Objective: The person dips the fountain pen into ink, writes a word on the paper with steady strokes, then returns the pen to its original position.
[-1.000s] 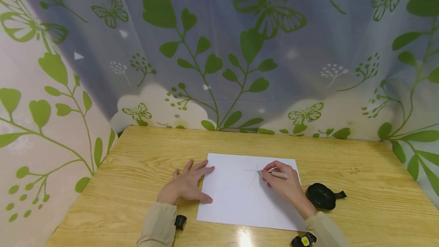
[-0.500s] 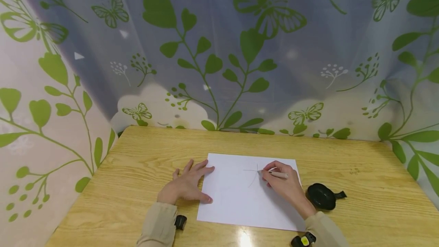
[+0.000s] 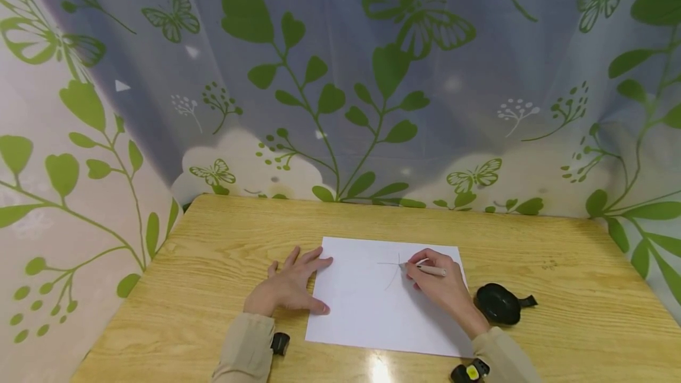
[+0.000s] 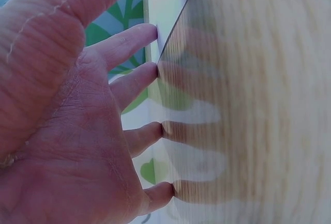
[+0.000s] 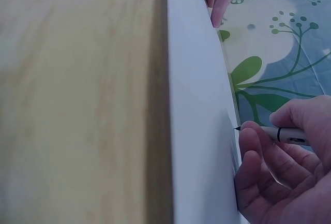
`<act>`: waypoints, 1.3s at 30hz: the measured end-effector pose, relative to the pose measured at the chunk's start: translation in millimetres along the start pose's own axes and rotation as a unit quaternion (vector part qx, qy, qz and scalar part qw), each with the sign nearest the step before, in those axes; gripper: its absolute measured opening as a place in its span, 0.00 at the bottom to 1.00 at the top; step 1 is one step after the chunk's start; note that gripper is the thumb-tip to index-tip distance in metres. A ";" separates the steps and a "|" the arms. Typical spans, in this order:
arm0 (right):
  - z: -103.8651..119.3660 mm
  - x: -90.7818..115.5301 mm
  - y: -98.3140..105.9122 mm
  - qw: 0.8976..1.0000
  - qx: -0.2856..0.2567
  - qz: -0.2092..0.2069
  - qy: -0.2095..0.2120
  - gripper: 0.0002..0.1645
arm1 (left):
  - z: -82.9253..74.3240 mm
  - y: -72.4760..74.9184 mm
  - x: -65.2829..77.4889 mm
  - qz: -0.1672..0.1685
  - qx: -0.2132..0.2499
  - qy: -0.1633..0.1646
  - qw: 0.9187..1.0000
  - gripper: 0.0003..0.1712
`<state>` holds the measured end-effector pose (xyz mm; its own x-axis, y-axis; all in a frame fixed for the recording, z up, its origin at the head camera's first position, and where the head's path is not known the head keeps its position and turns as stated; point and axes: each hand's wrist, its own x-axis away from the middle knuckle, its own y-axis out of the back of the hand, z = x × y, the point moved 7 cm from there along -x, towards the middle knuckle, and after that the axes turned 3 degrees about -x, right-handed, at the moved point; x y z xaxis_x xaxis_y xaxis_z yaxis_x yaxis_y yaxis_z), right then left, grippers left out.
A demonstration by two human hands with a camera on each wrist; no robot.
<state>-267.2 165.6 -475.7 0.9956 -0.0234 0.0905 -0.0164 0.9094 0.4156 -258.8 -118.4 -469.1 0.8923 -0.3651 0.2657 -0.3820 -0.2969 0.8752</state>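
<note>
A white sheet of paper (image 3: 356,306) lies on the wooden table with a few thin lines (image 3: 392,279) drawn near its upper middle. My right hand (image 3: 437,282) pinches a light-coloured pen (image 3: 433,270) between thumb and fingers. In the right wrist view the dark tip of the pen (image 5: 289,135) is at the paper's surface (image 5: 199,110). My left hand (image 3: 289,285) is spread at the paper's left edge, thumb and index finger over the sheet. In the left wrist view the fingertips of the left hand (image 4: 77,131) touch the paper and the tabletop.
Just right of the paper, near my right wrist, stands a small black pan-shaped dish (image 3: 499,304) with a short handle. The wooden table (image 3: 239,223) runs back to a curtain (image 3: 340,105) printed with green leaves and butterflies.
Almost nothing differs. The right hand and pen stay at the crossing of the drawn lines, and the left hand holds its place at the paper's edge.
</note>
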 end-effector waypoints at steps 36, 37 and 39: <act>2.5 3.3 1.6 1.000 0.027 -0.003 0.009 0.06 | -0.8 0.5 0.4 0.001 -0.005 0.001 1.000 0.53; 2.3 3.3 1.7 1.000 0.027 -0.002 0.009 0.06 | -0.8 0.5 0.4 0.001 -0.004 0.001 1.000 0.53; 1.9 3.3 1.8 1.000 0.028 -0.002 0.009 0.07 | -0.9 0.5 0.5 0.001 -0.003 0.000 1.000 0.53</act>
<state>-264.1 166.4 -472.9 0.9972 -0.0182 0.0721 -0.0175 0.8848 0.4657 -258.3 -117.9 -468.2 0.8915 -0.3659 0.2671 -0.3821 -0.2904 0.8773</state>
